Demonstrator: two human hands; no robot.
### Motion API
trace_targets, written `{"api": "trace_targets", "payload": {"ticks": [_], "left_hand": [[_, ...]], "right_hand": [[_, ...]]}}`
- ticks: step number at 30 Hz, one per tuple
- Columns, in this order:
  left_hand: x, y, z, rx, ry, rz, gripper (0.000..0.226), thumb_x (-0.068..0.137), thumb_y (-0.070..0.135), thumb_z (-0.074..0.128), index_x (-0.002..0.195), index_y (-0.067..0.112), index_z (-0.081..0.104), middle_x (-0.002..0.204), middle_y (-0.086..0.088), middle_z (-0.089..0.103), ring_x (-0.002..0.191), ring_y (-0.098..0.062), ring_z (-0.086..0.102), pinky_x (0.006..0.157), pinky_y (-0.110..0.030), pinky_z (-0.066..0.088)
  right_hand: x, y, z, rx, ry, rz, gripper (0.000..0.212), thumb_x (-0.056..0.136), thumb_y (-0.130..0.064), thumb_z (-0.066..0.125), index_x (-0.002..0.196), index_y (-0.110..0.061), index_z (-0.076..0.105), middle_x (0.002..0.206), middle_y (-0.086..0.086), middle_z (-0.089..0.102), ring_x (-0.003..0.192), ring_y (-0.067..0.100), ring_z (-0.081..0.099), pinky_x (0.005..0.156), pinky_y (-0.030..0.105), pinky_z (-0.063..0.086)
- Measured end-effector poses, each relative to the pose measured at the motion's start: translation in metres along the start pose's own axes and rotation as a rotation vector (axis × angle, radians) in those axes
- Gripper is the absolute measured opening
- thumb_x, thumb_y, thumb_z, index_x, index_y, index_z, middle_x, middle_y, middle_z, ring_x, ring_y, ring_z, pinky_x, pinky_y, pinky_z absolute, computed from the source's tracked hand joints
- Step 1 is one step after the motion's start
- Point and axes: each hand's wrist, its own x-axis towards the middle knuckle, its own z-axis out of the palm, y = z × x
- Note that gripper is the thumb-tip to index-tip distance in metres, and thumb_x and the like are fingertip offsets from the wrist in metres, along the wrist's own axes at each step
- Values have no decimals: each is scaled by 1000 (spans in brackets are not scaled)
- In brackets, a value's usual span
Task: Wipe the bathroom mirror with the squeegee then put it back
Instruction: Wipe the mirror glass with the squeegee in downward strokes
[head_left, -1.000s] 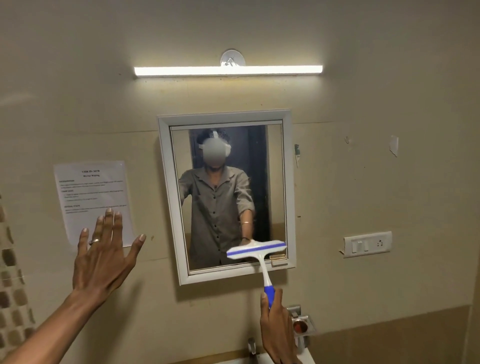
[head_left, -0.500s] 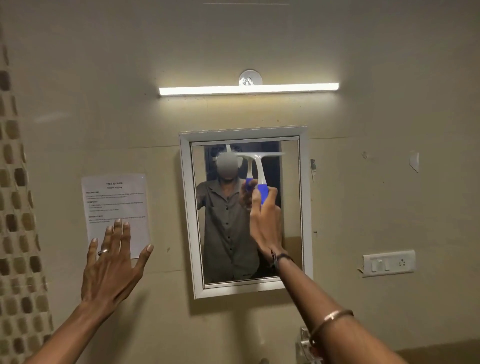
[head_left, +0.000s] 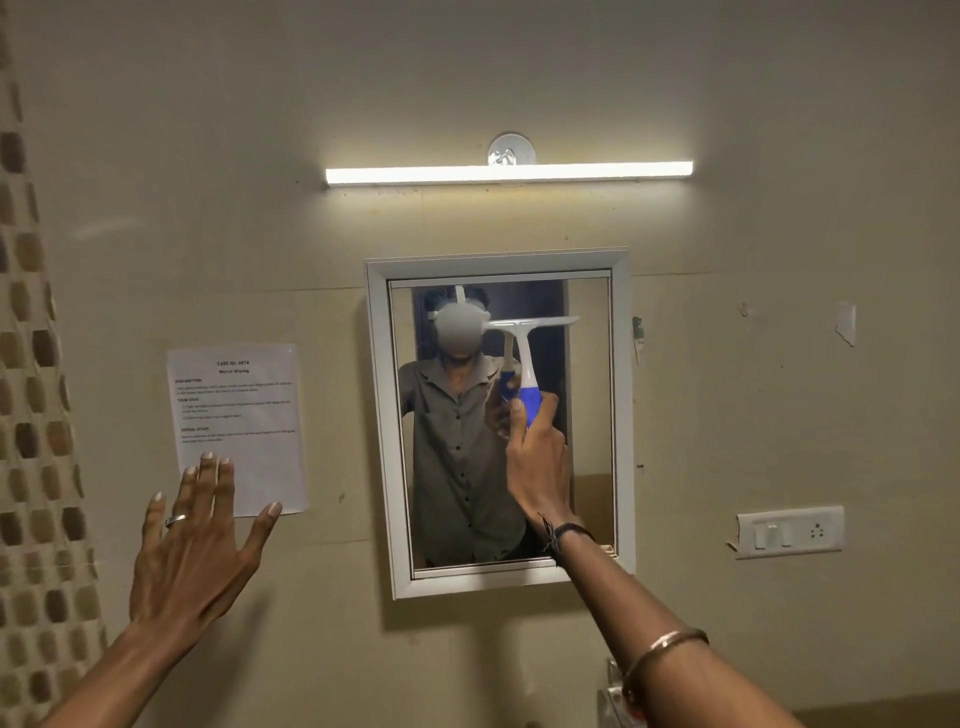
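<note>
A white-framed mirror (head_left: 378, 415) hangs on the beige wall and reflects a person in a grey shirt. My right hand (head_left: 537, 457) grips the blue handle of a white squeegee (head_left: 522, 353). Its blade lies level against the glass in the upper right part of the mirror. My left hand (head_left: 195, 551) is raised to the left of the mirror, fingers spread, palm toward the wall, holding nothing. It wears a ring and overlaps the lower edge of a paper sheet.
A printed paper sheet (head_left: 239, 410) is taped left of the mirror. A lit tube light (head_left: 509, 173) runs above it. A switch plate (head_left: 789, 531) sits at right. Mosaic tiles (head_left: 31, 415) line the left edge. A metal fitting (head_left: 615, 696) shows below my right forearm.
The squeegee went from the mirror's bottom edge up to its upper part, my right arm stretching out. Since half a second ago it has barely shifted. My left hand stayed raised.
</note>
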Motion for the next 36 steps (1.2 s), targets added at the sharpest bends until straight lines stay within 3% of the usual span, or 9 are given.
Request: {"api": "trace_targets", "payload": {"ticks": [6, 10, 13, 17, 20, 24, 27, 30, 36], "left_hand": [[-3, 6, 5, -21, -43, 22, 98, 97, 71, 26, 161, -3, 38, 171, -19, 35, 154, -40, 43, 122, -23, -25], [0, 10, 5, -5, -26, 28, 98, 98, 71, 27, 161, -3, 37, 171, -19, 35, 154, -39, 42, 124, -25, -22], [1, 11, 4, 9, -30, 33, 96, 98, 70, 28, 162, -2, 36, 171, -19, 34, 155, -39, 42, 130, -31, -12], [0, 9, 3, 15, -56, 34, 97, 99, 71, 27, 162, -2, 36, 171, -19, 34, 154, -38, 43, 125, -27, -22], [-2, 4, 3, 14, -64, 24, 96, 98, 70, 28, 161, -2, 37, 170, -20, 36, 153, -39, 45, 124, -26, -22], [-5, -3, 3, 17, -78, 11, 96, 98, 70, 28, 161, -2, 38, 170, -20, 36, 153, -39, 44, 125, -27, -22], [-10, -7, 5, 22, -98, 9, 95, 98, 69, 30, 160, -3, 40, 169, -22, 37, 152, -41, 46, 124, -27, -23], [-13, -7, 8, 26, -115, 6, 96, 98, 69, 29, 161, -3, 39, 169, -22, 38, 152, -41, 46, 124, -27, -23], [-19, -5, 10, 23, -116, -3, 97, 98, 71, 27, 162, -2, 37, 170, -20, 36, 154, -40, 44, 123, -25, -25]], "right_hand": [[-41, 20, 0, -7, -18, 72, 49, 104, -40, 41, 143, -13, 32, 86, 4, 60, 61, 13, 61, 57, 28, 56], [-17, -11, 2, 70, 26, -16, 35, 104, -41, 40, 128, -17, 39, 85, 8, 62, 59, 12, 60, 52, 23, 50], [10, -41, 6, 87, 37, -58, 36, 104, -40, 40, 129, -14, 40, 85, 12, 61, 64, 23, 63, 62, 42, 59], [28, -62, 12, 43, 33, -86, 41, 105, -39, 41, 131, -7, 41, 83, 4, 56, 68, 23, 63, 75, 51, 58], [26, -61, 19, 27, 63, -100, 41, 104, -37, 43, 130, -5, 43, 73, -8, 45, 62, 14, 55, 75, 49, 57], [5, -48, 22, 30, 35, -61, 45, 105, -37, 43, 141, -13, 33, 83, -1, 50, 62, 15, 58, 61, 35, 58], [-25, -28, 25, 37, -31, -16, 45, 104, -40, 39, 142, -18, 28, 75, -7, 49, 59, 14, 60, 55, 36, 57], [-62, -5, 31, -46, -107, 53, 52, 103, -47, 33, 147, -25, 16, 76, 3, 61, 61, 14, 63, 60, 36, 60], [-124, 36, 33, 17, -219, 158, 51, 99, -51, 31, 138, -17, 35, 78, 3, 63, 60, 13, 62, 54, 30, 56]]}}
